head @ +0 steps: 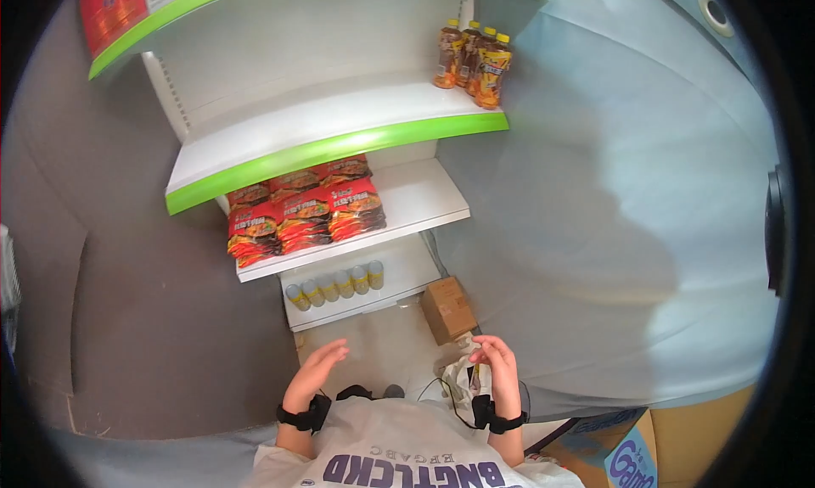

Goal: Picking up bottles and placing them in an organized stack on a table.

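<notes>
My left hand (pixel 317 368) is raised in front of my body with nothing in it, its fingers held a little apart. On the other side my right hand (pixel 495 355) is also empty, the fingers loosely curled and apart. Both wrists wear black straps with small devices. Beyond my hands, a row of several small cans or jars (pixel 335 284) stands on the bottom shelf (pixel 356 311). Red instant-noodle packets (pixel 304 217) lie in stacks on the shelf above. Several drink bottles with yellow caps (pixel 474 61) are grouped at the right end of a higher, green-edged shelf (pixel 337 150).
On the floor at right is a brown cardboard box (pixel 448 310), with a white plastic bag (pixel 460 380) closer to me. A large printed carton (pixel 605 446) stands at lower right. A grey partition (pixel 172 322) and pale fabric (pixel 573 233) flank the shelves. Red packaging (pixel 113 14) sits at top left.
</notes>
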The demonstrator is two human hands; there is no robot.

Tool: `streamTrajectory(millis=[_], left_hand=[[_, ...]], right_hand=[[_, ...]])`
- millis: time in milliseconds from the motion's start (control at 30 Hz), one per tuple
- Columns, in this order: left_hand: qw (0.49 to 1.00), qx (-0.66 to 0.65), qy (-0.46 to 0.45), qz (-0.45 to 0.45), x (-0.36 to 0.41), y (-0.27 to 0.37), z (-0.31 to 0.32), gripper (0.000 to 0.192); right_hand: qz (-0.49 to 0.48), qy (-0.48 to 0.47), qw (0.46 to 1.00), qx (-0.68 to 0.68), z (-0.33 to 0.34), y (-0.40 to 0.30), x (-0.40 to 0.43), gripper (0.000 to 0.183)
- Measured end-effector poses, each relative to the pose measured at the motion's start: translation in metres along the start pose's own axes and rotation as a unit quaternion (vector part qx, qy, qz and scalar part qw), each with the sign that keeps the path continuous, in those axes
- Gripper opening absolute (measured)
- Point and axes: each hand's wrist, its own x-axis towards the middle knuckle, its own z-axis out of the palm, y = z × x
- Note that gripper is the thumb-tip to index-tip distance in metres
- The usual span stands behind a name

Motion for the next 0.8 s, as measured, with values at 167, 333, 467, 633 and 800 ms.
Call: streamTrajectory(millis=[167, 333, 467, 633, 800], left_hand=[[0.999, 0.040, -0.024, 0.025, 0.054, 0.011, 0.007, 0.045], [0.994, 0.060, -0.072, 0.052, 0.119, 0.040, 0.035, 0.044], [0.985, 0.064, -0.153, 0.044, 0.179, 0.049, 0.048, 0.041], [0.974, 0.044, -0.220, 0.034, 0.262, 0.082, 0.061, 0.039], [0.955, 0.096, -0.250, 0.128, 0.326, 0.147, 0.093, 0.042]], right_hand=[[0.023, 0.072, 0.997, -0.004, -0.026, 0.006, 0.014, 0.025], [0.019, 0.095, 0.995, -0.007, -0.035, 0.003, 0.037, 0.025], [-0.001, 0.128, 0.991, -0.023, -0.033, -0.008, 0.066, 0.023], [-0.015, 0.187, 0.982, -0.011, -0.023, -0.039, 0.114, 0.023], [-0.029, 0.175, 0.984, 0.018, -0.011, -0.067, 0.184, 0.023]])
